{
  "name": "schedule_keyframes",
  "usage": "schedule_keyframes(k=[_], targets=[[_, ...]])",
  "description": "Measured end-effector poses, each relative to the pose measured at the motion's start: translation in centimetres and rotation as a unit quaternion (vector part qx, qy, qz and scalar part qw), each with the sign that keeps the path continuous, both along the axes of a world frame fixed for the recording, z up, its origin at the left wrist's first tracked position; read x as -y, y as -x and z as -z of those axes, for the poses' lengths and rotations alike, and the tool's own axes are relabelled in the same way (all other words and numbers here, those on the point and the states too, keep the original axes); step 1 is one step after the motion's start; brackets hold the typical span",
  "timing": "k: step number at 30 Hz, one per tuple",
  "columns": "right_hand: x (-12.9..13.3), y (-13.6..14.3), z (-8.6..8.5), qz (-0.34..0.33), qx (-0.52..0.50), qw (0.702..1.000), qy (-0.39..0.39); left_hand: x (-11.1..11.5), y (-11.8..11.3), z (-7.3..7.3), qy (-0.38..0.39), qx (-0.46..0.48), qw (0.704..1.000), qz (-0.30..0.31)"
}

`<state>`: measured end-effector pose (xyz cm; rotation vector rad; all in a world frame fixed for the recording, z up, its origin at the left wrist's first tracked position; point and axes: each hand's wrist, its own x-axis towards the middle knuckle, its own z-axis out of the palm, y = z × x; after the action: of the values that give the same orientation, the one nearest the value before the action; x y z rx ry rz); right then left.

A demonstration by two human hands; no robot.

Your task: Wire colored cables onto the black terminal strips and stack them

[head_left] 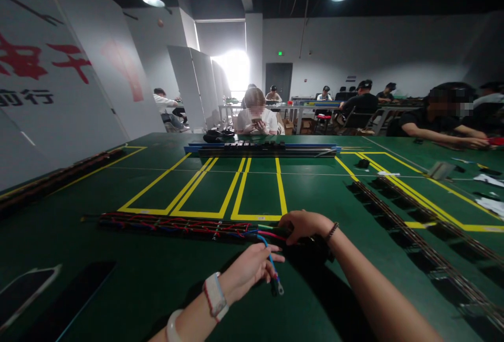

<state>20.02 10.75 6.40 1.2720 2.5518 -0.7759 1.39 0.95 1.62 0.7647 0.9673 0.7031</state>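
The wire harness lies lengthwise leftward of my curled right hand, my part-spread left hand nearer, beside the blue wire; neither grip can I confirm.

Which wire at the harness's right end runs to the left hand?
The blue wire: it bends toward the camera to the left hand, while the green wire and pink wire run toward the right hand.
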Motion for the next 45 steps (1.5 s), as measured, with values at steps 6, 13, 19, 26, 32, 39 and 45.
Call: schedule_keyframes(k=[6, 13, 19, 26, 32, 39, 45], targets=[[0.3, 0.7, 0.3, -0.025, -0.004, 1.000, 0.009, -0.5, -1.4, -0.1, 0.040, 0.056, 0.996, -0.051], [1.9, 1.9, -1.0, -0.030, 0.034, 0.999, -0.020, -0.9, -3.1, 0.3, 0.078, 0.063, 0.988, -0.116], [2.9, 1.8, -2.3, 0.005, 0.018, 1.000, 0.015, -0.8, -3.0, 0.9, 0.048, 0.048, 0.996, -0.063], [0.6, 0.3, -0.7, 0.010, -0.060, 0.998, -0.027, -0.7, -1.1, 0.5, 0.035, 0.108, 0.993, 0.037], [-0.8, 0.7, 1.9, 0.093, -0.017, 0.968, -0.231, -0.9, -0.7, 0.9, 0.040, 0.137, 0.988, 0.058], [-0.7, 1.7, 4.1, 0.075, 0.021, 0.908, -0.413, -1.2, -0.7, 1.2, 0.053, 0.153, 0.986, 0.042], [2.0, 0.8, 5.8, 0.009, -0.066, 0.847, -0.528, -1.1, -0.9, 1.7, 0.023, 0.149, 0.988, 0.032]])
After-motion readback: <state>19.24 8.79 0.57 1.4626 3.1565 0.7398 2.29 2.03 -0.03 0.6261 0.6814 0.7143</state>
